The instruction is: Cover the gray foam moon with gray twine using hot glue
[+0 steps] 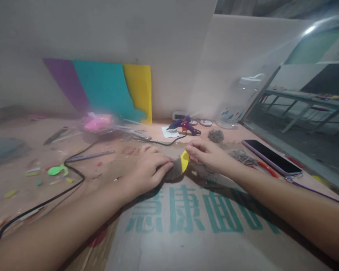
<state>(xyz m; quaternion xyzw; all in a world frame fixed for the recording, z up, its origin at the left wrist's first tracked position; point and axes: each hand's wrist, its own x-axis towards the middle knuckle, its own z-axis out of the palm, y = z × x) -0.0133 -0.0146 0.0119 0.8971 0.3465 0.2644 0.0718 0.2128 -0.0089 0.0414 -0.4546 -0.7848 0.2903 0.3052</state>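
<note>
A small rounded piece, grey on its left part and bright yellow on its right, is between my hands just above the cardboard. My left hand holds its grey part, with the thumb lying along the top. At the yellow edge, the thumb and fingertips of my right hand are pinched together. A dark blue glue gun with a small red light rests beyond my hands, its nozzle over a white paper square. To its right lies a grey tangled bundle of yarn.
Printed cardboard lies under my hands. A black cord crosses the left side among scraps and a pen. On the right are a phone, red-handled scissors and a clear bottle. Coloured sheets lean behind.
</note>
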